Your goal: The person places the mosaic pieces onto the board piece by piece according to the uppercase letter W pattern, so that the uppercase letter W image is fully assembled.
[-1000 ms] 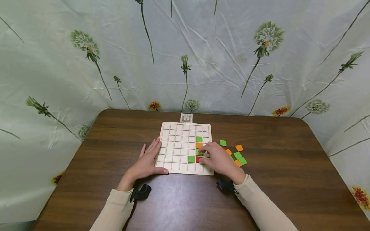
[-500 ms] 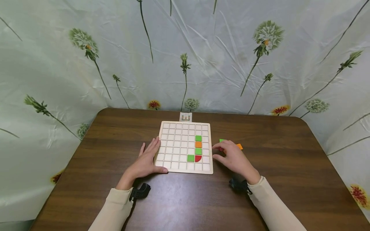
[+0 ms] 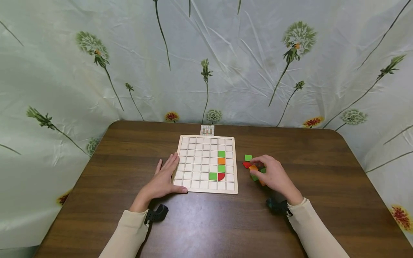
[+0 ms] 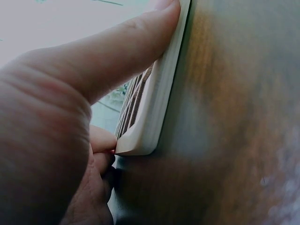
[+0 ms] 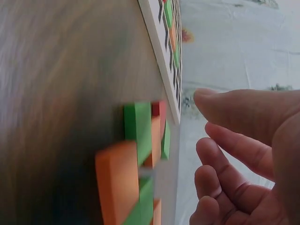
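Observation:
A pale wooden grid board (image 3: 196,160) lies on the table, with green, orange and red tiles in its right-hand cells. My left hand (image 3: 164,180) rests against the board's left side, fingers extended; its thumb (image 4: 136,44) lies at the near edge in the left wrist view. Beside the board, my right hand (image 3: 274,174) hovers over a loose pile, thumb and forefinger apart with nothing between them. That pile includes a green tile (image 3: 248,157), a red tile (image 3: 246,165) and an orange tile (image 5: 117,180); the hand covers part of it in the head view.
A small pattern card (image 3: 207,130) lies just beyond the board's far edge. The dark brown table (image 3: 148,143) reaches a flower-printed curtain (image 3: 238,71) at the back. Each wrist carries a black strapped device (image 3: 157,214).
My right hand has left the board and moved right to the loose tiles. The red quarter-round tile now shows fully in its cell. My left hand has stayed put.

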{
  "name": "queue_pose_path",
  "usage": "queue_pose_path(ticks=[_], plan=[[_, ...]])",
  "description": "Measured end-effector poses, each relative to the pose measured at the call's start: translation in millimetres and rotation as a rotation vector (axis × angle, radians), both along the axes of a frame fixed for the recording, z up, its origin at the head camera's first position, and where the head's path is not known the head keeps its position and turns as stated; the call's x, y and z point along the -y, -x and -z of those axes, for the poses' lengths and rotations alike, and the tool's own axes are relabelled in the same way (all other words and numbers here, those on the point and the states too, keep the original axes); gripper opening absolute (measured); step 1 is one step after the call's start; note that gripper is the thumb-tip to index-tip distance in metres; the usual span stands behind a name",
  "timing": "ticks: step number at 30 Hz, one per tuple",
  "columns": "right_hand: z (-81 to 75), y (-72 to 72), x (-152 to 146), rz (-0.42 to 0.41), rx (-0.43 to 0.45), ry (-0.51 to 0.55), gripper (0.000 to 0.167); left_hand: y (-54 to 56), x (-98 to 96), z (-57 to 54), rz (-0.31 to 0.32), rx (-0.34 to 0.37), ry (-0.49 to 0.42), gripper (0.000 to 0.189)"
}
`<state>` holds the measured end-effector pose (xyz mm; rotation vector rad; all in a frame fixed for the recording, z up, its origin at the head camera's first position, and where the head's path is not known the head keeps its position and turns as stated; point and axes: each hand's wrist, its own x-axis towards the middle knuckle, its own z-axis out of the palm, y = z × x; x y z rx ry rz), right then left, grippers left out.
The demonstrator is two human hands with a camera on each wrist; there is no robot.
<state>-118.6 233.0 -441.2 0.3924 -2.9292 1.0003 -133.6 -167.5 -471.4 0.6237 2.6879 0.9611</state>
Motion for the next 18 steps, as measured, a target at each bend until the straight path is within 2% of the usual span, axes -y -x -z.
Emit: queue_pose_path(ticks=[12,18], plan=[[0.3,5.1,-38.2,0.038,-0.007,-0.020,0.026,1.2,-0.1,0.3,-0.003,0.001,0.008,0.127],[6.6,11.1,-54.8,0.057,0.069,-0.006,0.029,0.3,-0.5,0.9,-0.002,0.003,0.012,0.127]])
